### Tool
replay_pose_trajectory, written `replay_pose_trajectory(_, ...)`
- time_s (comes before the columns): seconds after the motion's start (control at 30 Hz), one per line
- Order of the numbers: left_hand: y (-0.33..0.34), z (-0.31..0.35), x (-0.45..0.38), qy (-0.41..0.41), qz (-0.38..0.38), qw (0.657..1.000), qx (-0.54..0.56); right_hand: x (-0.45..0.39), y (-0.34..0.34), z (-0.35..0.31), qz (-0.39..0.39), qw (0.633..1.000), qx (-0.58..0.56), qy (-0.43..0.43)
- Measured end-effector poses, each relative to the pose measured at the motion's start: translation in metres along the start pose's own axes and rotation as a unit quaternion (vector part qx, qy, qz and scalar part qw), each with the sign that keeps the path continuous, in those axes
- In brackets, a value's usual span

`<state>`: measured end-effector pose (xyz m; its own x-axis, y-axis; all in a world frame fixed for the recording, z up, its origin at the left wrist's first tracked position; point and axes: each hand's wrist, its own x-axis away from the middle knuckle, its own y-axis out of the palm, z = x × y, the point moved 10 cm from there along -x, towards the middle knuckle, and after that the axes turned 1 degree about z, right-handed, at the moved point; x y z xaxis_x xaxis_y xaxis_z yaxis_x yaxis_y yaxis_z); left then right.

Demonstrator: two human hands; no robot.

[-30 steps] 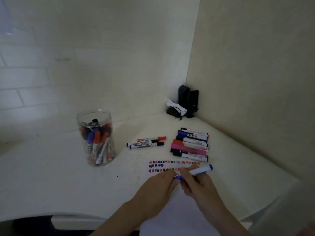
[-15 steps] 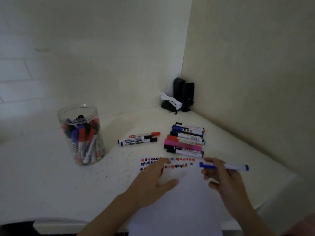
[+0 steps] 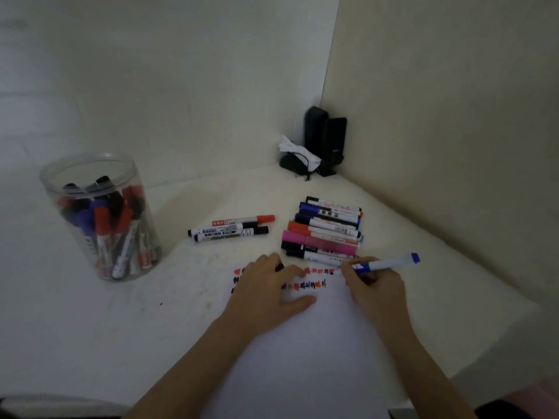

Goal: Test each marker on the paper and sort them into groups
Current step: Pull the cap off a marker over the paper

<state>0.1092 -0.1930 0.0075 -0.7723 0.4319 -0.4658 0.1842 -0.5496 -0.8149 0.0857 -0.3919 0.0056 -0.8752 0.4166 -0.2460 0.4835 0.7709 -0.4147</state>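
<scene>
Left hand (image 3: 273, 293): bare; no ring, no glove.
Left forearm (image 3: 193, 370): bare as far as the frame's lower edge; no sleeve in sight.
Right hand (image 3: 373, 287): bare; no ring, no glove.
Right forearm (image 3: 423, 367): bare to the frame's edge; no watch, no band.

A white table (image 3: 423, 267) fills a dim room corner where a pale tiled wall (image 3: 151, 86) at left meets a plain cream wall (image 3: 453, 116) at right. Two black upright boxes (image 3: 325, 137) stand at the corner's back, beside a crumpled white cloth (image 3: 298, 151).
</scene>
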Motion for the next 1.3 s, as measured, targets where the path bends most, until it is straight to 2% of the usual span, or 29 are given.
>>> replay_pose_trajectory(0.47, -0.001, -0.001, 0.0, -0.011, 0.001, 1.0, 0.002, 0.004, 0.009, 0.003, -0.027, 0.999, 0.028, -0.002)
replay_pose_trajectory(1.3, 0.004, -0.004, 0.0, -0.007, -0.007, 1.0, 0.001, 0.002, 0.009, 0.005, -0.019, 0.999, 0.013, -0.024)
